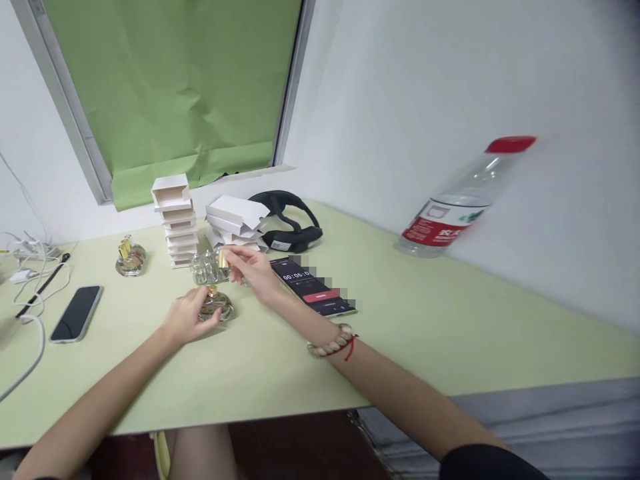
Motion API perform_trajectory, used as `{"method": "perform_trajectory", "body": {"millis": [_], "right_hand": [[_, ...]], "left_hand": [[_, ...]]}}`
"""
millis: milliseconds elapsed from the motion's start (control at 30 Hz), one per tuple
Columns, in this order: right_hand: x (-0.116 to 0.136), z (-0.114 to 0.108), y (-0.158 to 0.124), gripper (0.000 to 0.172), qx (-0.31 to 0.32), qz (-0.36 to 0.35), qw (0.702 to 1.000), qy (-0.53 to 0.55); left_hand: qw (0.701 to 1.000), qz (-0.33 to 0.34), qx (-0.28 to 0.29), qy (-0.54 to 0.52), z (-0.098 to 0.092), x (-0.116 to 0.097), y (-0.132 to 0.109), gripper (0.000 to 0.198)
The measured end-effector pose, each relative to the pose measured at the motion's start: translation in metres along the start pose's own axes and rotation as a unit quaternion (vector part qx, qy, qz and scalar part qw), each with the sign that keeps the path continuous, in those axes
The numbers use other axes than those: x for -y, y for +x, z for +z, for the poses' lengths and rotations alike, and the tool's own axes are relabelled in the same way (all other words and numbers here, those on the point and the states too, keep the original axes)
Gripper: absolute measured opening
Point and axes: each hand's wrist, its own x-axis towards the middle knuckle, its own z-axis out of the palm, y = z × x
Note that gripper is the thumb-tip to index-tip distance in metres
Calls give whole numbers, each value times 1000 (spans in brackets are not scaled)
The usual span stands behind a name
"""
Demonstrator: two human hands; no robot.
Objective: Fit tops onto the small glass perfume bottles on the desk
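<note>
My left hand (187, 317) is wrapped around a round, clear glass perfume bottle (223, 308) standing on the table, its gold neck pointing up between thumb and fingers. Just above and slightly right of that neck, my right hand (253, 270) pinches a small gold cap (223, 259), apart from the bottle. Behind both hands a group of clear glass bottles (203, 269) stands close together, partly covered by the right hand. Farther left are several more glass bottles with gold tops (131, 259).
White boxes (173, 193) are stacked at the back, beside a pile of folded white cartons (235, 213). A black headset (293, 237), a phone showing a timer (315, 290), a dark phone (77, 315), white cables (37, 273) and a red-capped plastic bottle (445, 213) surround the work area.
</note>
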Motion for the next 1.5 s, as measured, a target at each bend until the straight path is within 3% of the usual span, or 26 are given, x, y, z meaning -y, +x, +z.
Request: {"method": "perform_trajectory", "body": {"millis": [200,333,467,567,800,967,1167,1300,1500], "right_hand": [[17,14,-15,41,58,37,998,2],[15,14,-16,36,97,67,993,-1],[5,7,-14,30,180,16,984,-8],[2,3,-13,38,206,-3,978,-7],[6,3,-12,39,203,45,977,-34],[5,6,-13,35,191,41,979,-53],[-10,7,-11,42,161,-20,985,-64],[-18,10,-9,46,134,-17,988,-70],[-25,9,-5,48,141,2,988,-63]], "left_hand": [[1000,0,6,-5,-1,-1,1,20],[1000,-4,13,1,0,0,0,22],[999,-20,32,-19,2,0,-1,22],[1000,-11,22,-7,3,0,-1,21],[999,-23,-3,26,6,-3,-3,41],[999,-16,-15,36,5,-3,-1,41],[999,-16,-11,40,5,-3,-1,37],[999,-15,-7,47,6,-3,-2,34],[996,-19,-72,52,7,1,-3,40]]}}
